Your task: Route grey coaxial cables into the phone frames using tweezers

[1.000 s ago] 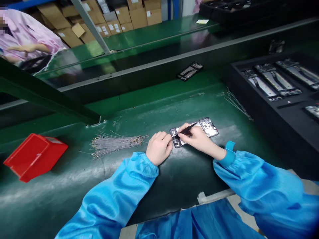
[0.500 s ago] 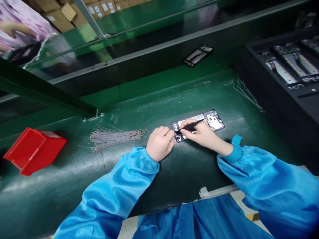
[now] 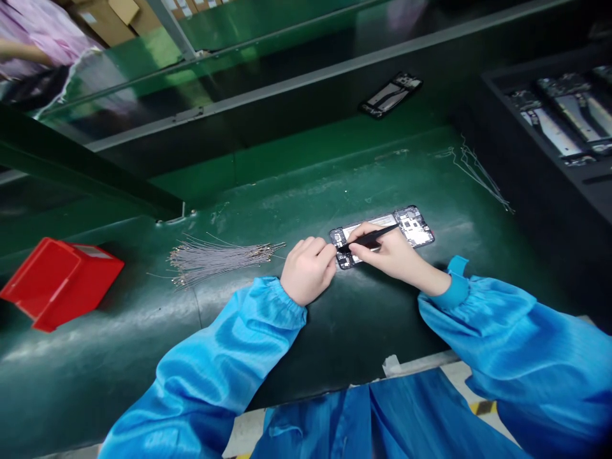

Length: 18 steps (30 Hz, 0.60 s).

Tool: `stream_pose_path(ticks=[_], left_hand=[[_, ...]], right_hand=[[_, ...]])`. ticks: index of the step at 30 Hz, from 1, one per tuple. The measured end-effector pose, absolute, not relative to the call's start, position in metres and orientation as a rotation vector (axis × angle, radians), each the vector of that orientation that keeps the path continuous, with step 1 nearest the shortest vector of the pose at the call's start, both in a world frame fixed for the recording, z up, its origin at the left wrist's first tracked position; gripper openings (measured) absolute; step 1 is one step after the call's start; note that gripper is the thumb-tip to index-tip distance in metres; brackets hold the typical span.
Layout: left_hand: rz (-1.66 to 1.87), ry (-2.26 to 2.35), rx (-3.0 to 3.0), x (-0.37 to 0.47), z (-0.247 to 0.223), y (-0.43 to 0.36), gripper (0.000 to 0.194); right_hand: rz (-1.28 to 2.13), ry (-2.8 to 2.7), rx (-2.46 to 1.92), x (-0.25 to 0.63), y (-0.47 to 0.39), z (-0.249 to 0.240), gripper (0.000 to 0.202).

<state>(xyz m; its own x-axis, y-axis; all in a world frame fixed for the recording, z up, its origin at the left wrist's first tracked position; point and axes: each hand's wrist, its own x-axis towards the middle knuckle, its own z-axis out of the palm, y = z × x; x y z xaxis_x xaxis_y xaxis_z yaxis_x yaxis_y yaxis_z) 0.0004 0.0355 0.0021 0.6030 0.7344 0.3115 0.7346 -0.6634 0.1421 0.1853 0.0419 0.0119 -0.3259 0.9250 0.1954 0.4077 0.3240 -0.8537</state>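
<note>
An opened phone lies on the green mat in front of me, its boards and battery showing. My right hand rests over its middle, fingers closed round black tweezers whose tips point left at the phone's lower end. My left hand is curled at that same left end, fingertips close to the tweezer tips; whatever it pinches is hidden. Just left of it lies a bundle of thin grey cables with small metal ends.
A red bin stands at the left, near a green post. Another opened phone leans at the back. Loose cables lie before a black tray of phones at right. A person in pink is beyond the partition.
The view has shifted slightly. Both hands keep nearly the same pose at the phone's left end, the tweezers still in my right hand.
</note>
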Motion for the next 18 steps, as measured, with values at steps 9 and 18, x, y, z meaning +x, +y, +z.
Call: stream_pose_path(ticks=[9,18], left_hand=[[-0.524,-1.276,-2.826,0.0011,0.0032,0.0355,0.018],[-0.481,-1.284,-2.830,0.0016,0.0039,0.0352,0.018]], right_hand=[[0.954,-1.873,-1.164,0.1852,0.0414,0.0113,0.005],[0.817,-2.069,-1.049,0.1883,0.0395,0.0122,0.007]])
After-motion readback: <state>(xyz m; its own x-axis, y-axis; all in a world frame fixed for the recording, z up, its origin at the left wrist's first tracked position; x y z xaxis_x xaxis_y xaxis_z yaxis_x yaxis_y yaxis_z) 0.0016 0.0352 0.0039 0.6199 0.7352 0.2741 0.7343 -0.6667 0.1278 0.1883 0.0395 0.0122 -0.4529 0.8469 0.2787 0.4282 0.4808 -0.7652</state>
